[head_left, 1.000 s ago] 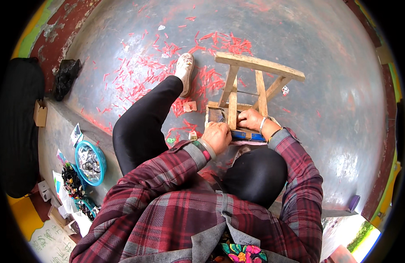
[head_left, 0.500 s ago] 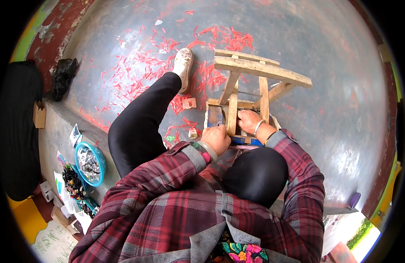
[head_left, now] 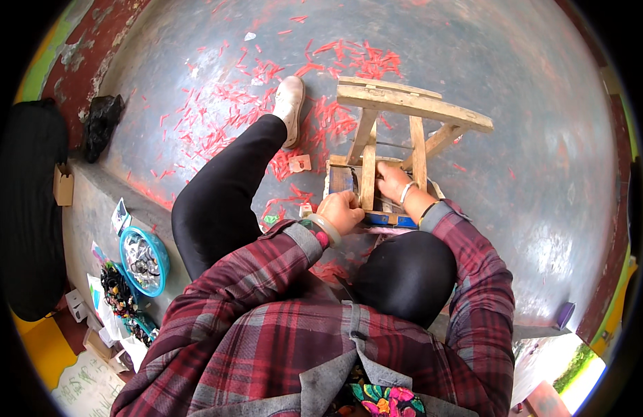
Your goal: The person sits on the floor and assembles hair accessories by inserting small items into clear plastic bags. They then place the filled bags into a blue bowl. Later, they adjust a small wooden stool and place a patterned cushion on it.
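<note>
A small wooden stool (head_left: pixel 415 109) lies tipped in front of my right knee, its legs and crossbar pointing away from me and its underside toward my hands. Blue material (head_left: pixel 396 221) shows along the near edge of its seat. At the seat's near left corner is my left hand (head_left: pixel 341 211), fingers curled and pressed together; whatever they pinch is hidden. My right hand (head_left: pixel 393 183) reaches between the stool legs with its fingers bent down at the seat's underside. Those fingertips are partly hidden, so I cannot tell what they grip.
Red scraps (head_left: pixel 224 115) are strewn over the grey floor around my outstretched foot (head_left: pixel 290 104). To the left, on a ledge, stand a blue basket (head_left: pixel 165 260) of small wrapped items and a dark beaded bundle (head_left: pixel 116 288). A black plastic bag (head_left: pixel 102 125) lies farther off.
My left hand has shifted a little to the left, away from the stool's near leg. The right hand has moved slightly within the frame of the legs. The stool stays about where it was.
</note>
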Demonstrator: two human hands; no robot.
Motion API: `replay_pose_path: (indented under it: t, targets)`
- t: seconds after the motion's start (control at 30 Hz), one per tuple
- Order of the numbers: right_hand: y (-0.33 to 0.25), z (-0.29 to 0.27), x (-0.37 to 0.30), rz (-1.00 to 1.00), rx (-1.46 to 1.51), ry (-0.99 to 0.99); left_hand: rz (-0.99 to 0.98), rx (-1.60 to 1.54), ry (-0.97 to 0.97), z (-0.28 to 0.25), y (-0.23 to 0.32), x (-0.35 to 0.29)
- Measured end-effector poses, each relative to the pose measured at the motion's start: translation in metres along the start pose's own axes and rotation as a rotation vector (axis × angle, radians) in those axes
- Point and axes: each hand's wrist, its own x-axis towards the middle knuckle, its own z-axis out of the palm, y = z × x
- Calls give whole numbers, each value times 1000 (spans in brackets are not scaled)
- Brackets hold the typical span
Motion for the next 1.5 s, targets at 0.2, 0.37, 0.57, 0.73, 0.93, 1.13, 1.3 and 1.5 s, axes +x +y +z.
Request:
replay_pose_path:
  t: [0.2, 0.37, 0.57, 0.73, 0.93, 1.13, 1.3, 1.5]
  targets:
    - [-26, -42, -32, 39, -178, -323, -12, -80, -64, 6, -8, 4]
    - [-29, -26, -35, 37, -416, -424, -62, -236, -153, 25, -34, 20]
    - [-32, -21, -39, -7, -408, -377, -172, -675, -257, 19, -33, 20]
    - [-24, -23, -37, 90, -401, 50, 64, -1012, -363, 0, -31, 18]
    - [-12, -42, -22, 44, -308, 548, 986, -113, -95, -13, -5, 3]
    - [-22, -77, -12, 398, 524, 511, 732, 234, -725, -14, 25, -43]
    - [9, -89, -3, 338, 1013, 381, 729, 804, -491, -16, 38, -31]
    - [10, -104, -14, 221, 939, 216, 848, 667, 147, 5, 45, 24]
